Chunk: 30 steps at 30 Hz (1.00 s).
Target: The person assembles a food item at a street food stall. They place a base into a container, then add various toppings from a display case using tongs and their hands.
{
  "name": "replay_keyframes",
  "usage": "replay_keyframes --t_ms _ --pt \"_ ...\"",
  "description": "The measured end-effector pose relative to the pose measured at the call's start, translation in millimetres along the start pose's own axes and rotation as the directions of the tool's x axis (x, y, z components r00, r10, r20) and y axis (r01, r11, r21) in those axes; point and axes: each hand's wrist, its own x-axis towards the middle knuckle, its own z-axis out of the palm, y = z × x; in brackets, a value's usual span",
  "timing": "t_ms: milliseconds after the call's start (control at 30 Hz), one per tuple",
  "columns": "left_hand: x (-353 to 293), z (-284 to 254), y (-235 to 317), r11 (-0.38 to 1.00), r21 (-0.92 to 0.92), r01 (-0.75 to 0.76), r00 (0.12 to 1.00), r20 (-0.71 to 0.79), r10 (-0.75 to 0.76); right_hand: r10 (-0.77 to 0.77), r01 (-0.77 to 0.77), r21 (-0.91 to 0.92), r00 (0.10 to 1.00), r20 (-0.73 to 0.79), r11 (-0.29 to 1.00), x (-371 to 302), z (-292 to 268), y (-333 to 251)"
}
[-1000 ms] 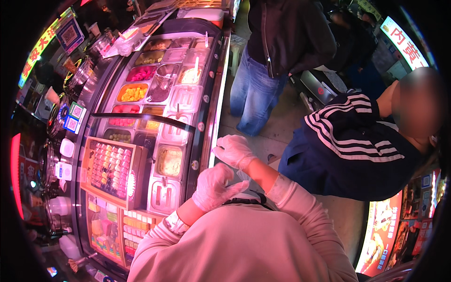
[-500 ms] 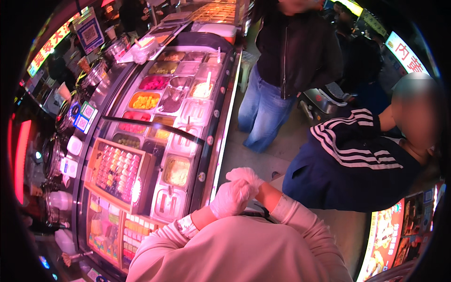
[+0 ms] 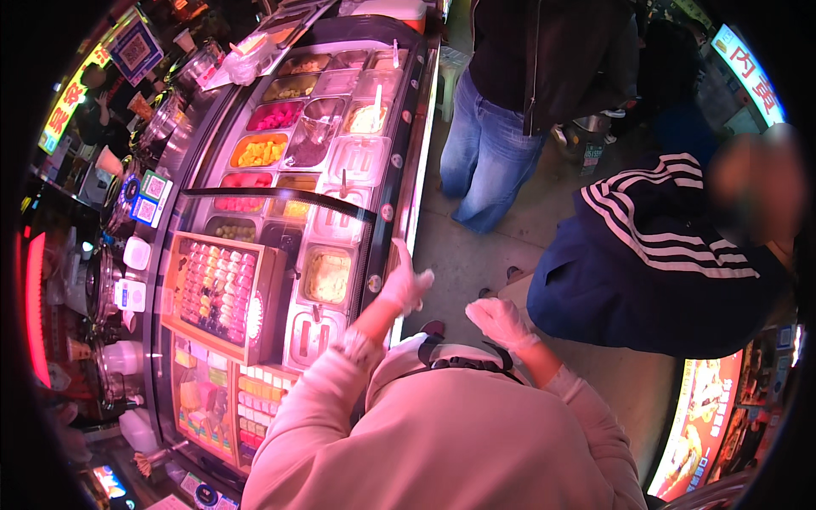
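My left hand (image 3: pixel 406 286), in a thin see-through glove, is raised beside the right edge of the food counter (image 3: pixel 381 238). Its fingers are apart and it holds nothing. Nearest to it is a metal pan of pale, creamy-looking food (image 3: pixel 328 276), with a lidded metal pan (image 3: pixel 312 337) just below that. To the right, in front of my body, my right hand (image 3: pixel 501 324) wears the same kind of glove. Its fingers look loosely curled together, and I see nothing in them. The two hands do not touch each other.
Left of the pans, a wooden-framed box (image 3: pixel 265 302) displays rows of small pink and white pieces. A dark bar (image 3: pixel 280 195) crosses the counter. One person in jeans (image 3: pixel 493 153) stands ahead; another in a striped dark jacket (image 3: pixel 629 263) is close on my right.
My hands, pressed together half a second ago, have come apart. The left has risen toward the counter edge, and the right has shifted right. The view has tilted down slightly.
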Motion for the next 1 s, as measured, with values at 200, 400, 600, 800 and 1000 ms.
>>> replay_keyframes --t_ms 200,400,600,800,1000 --pt "99.1 -3.5 67.3 0.946 -0.236 0.224 0.973 0.003 -0.23 0.24 -0.254 0.157 0.966 0.101 0.954 -37.6 -18.6 -12.0" --pt "112.9 22.3 28.0 0.961 -0.07 0.268 0.96 -0.062 -0.273 0.272 -0.271 0.069 0.962 0.005 0.96 -92.4 -39.6 27.1" --pt "0.3 60.5 -67.1 0.924 -0.222 0.311 0.942 -0.058 -0.331 0.54 -0.537 0.231 0.84 0.054 0.812 -180.4 -67.9 75.5" --pt "-112.3 98.3 -130.9 0.844 -0.398 0.361 0.879 -0.157 -0.45 0.67 -0.686 0.214 0.727 0.152 0.696 -243.0 -76.2 122.4" --pt "-180.6 107.8 -126.8 0.805 -0.413 0.425 0.855 -0.108 -0.507 0.305 -0.292 -0.106 0.942 0.137 0.95 -228.2 -73.2 106.4"
